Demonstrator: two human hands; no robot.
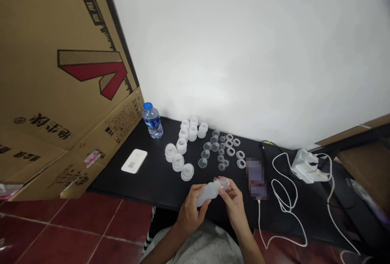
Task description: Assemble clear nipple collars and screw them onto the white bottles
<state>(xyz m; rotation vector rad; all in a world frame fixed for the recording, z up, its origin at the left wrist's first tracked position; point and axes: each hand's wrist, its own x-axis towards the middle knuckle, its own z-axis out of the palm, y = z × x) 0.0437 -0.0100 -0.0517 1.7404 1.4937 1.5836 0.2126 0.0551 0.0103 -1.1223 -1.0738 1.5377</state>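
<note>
While the left hand [191,210] clasps a rounded, frosted-white plastic bottle [209,192] around its body, the right hand [234,202] pinches its clear plastic cap [224,182].

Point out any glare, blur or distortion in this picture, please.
Head view: a soft bright patch on the white wall; head view: the phone-like item breaks into coarse blocks; head view: the lower-right edge looks blurred, perhaps by the lens; head view: the bottle in the left hand shows a readable outline.
</note>
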